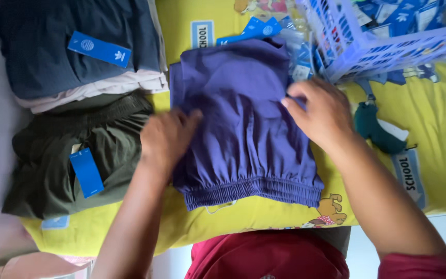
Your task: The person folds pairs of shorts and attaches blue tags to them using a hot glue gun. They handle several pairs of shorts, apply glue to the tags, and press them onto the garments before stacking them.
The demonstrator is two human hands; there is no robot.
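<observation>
Head view: I see both hands pressed flat on a folded purple garment (246, 129) lying on a yellow printed sheet (440, 129).

I read the left hand (166, 137) palm-down on the garment's left edge, fingers spread and gripping nothing. The right hand (321, 111) rests open on the upper right edge, fingertips touching the fabric. The 2 hands sit well apart, one on each side. The garment's elastic hem faces the person. To the left lies a folded dark green garment (52, 170) carrying a blue tag (86, 172), and above it a stack of folded clothes (78, 51) topped by a dark blue piece. A lavender plastic basket (383, 49) holding blue tags stands at upper right, just beside the right hand.
</observation>
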